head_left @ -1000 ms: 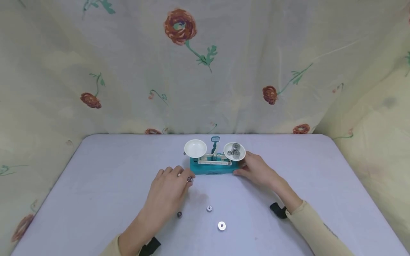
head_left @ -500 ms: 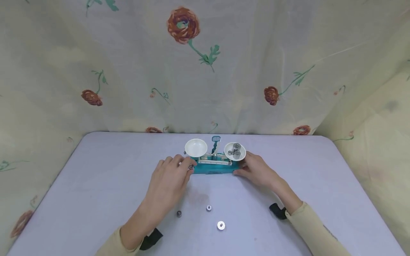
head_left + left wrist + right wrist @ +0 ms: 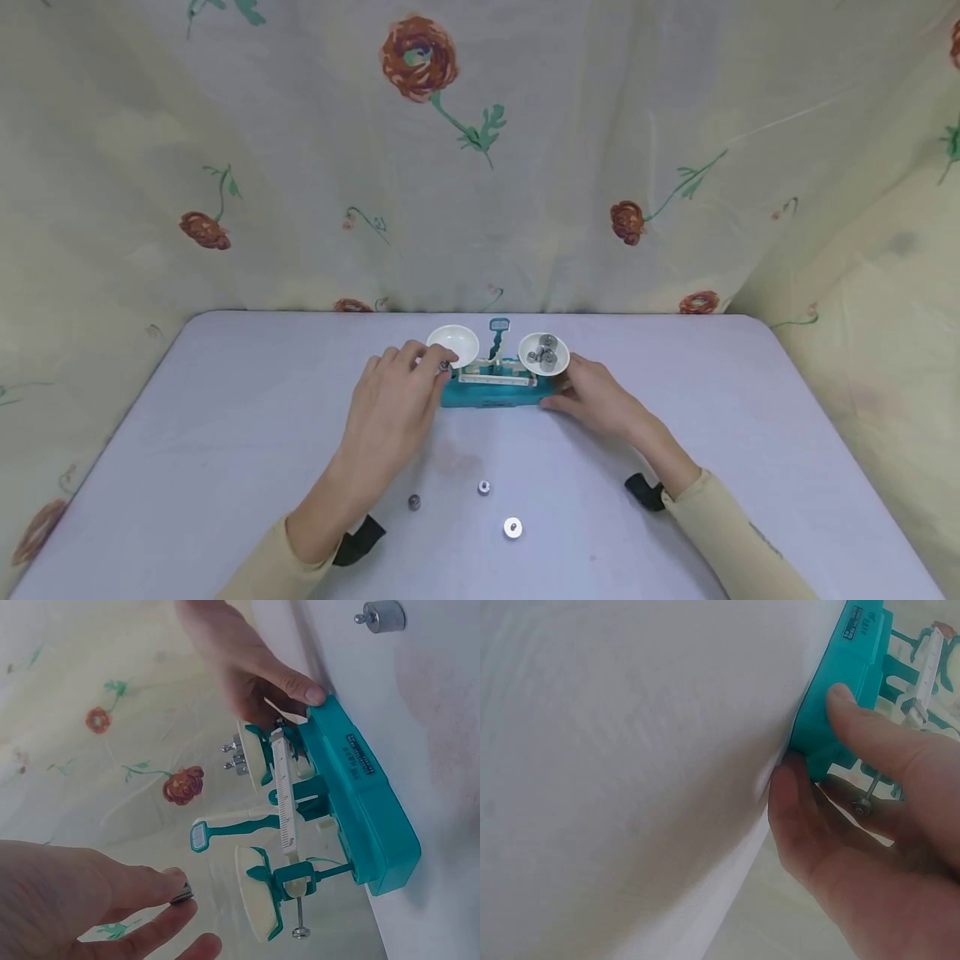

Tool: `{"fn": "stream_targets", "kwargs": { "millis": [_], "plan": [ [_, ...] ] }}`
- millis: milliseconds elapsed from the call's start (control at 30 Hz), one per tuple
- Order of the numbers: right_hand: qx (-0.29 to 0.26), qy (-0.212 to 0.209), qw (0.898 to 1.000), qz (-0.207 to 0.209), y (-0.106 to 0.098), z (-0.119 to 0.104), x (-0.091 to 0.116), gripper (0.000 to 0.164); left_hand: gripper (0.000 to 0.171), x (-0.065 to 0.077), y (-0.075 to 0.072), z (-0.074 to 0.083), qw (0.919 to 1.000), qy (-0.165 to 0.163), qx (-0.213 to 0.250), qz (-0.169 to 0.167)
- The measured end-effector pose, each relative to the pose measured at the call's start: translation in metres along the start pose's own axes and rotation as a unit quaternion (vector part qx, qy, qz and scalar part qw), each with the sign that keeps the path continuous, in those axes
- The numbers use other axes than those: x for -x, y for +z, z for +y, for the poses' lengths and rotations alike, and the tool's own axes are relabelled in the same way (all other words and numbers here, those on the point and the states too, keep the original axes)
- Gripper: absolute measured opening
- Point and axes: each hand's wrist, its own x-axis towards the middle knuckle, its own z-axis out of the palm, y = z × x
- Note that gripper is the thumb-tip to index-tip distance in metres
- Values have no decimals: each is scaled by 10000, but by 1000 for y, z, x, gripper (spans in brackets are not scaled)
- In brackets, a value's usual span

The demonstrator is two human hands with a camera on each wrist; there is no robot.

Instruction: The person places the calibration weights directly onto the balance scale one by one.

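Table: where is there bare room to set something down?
Bare patches: the table left of the left hand and right of the right hand. Crowded: around the scale, where both hands are, and in front, with three loose weights.

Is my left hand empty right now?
No, the left hand pinches a small metal weight.

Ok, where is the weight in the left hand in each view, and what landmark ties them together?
Head: the weight is slightly left of and below centre, at the left hand's fingertips.
Left wrist: the weight is lower left, pinched at the fingertips.
Right wrist: not in it.
Landmark: the teal base, below centre in head, right of centre in left wrist, upper right in right wrist.
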Motion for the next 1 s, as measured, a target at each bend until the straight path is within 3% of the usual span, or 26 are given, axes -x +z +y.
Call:
{"fn": "stream_targets", "kwargs": {
  "millis": [400, 1000],
  "plan": [
    [10, -31, 10000, -15, -2, 4, 1, 67, 23, -14, 12, -2, 9995, -204, 179, 186],
    [-66, -43, 10000, 0, -1, 3, 0, 68, 24, -33, 30, -8, 9985, -528, 43, -155]
  ]
}}
